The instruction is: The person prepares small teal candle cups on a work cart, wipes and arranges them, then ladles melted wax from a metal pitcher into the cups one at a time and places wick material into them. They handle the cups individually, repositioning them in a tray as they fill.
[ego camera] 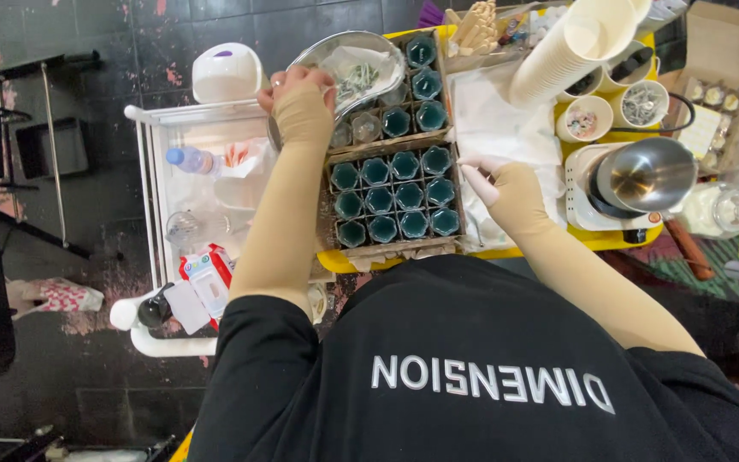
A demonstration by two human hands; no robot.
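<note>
My left hand (pixel 297 85) grips the near rim of a shiny metal bowl (pixel 348 60) that holds a white liner and several small metal pieces. The bowl hovers over the far cardboard crate (pixel 412 90) of glasses. My right hand (pixel 496 178), pale at the fingertips, rests at the right edge of the near cardboard crate (pixel 391 195). That crate's dividers hold several glasses filled with teal wax. The fingers are pinched together towards the crate; I cannot make out whether anything is between them. Both forearms wear tan sleeves.
The crates sit on a yellow table (pixel 335 259). To the right are a steel pot (pixel 647 174) on a white base, small white cups (pixel 583 120), a stack of paper cups (pixel 570 47) and wooden sticks (pixel 476 26). A white cart (pixel 151 222) with a water bottle (pixel 188 158) stands left.
</note>
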